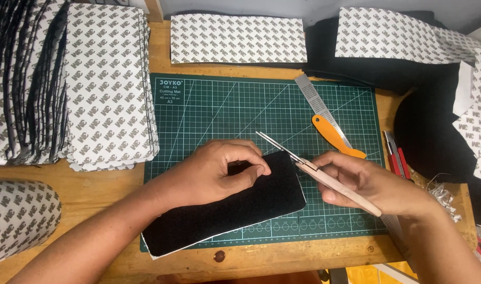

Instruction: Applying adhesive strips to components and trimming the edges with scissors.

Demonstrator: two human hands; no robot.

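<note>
A person works at a wooden table point(119, 194), both hands over a green cutting mat point(209, 110). The left hand point(214, 171) rests on a black fabric piece point(240, 208) with a thin white edge, lying at a slant across the near part of the mat, and pinches its far edge between thumb and forefinger. The right hand point(369, 181), just to the right of the piece, is closed around the pale wooden handle of a slim cutting tool point(308, 165), whose metal tip points to the far left, just above the fabric's far right corner. Farther back on the mat lie a steel ruler point(316, 102) and an orange-handled knife point(335, 138), touching one another. To the left of the mat stands a stack of patterned backing sheets point(109, 84); another patterned sheet point(238, 39) lies beyond the mat's far edge, and more sit at the far right on black cloth point(429, 131). A red-and-grey cutter point(397, 155) lies just off the mat's right edge.
</note>
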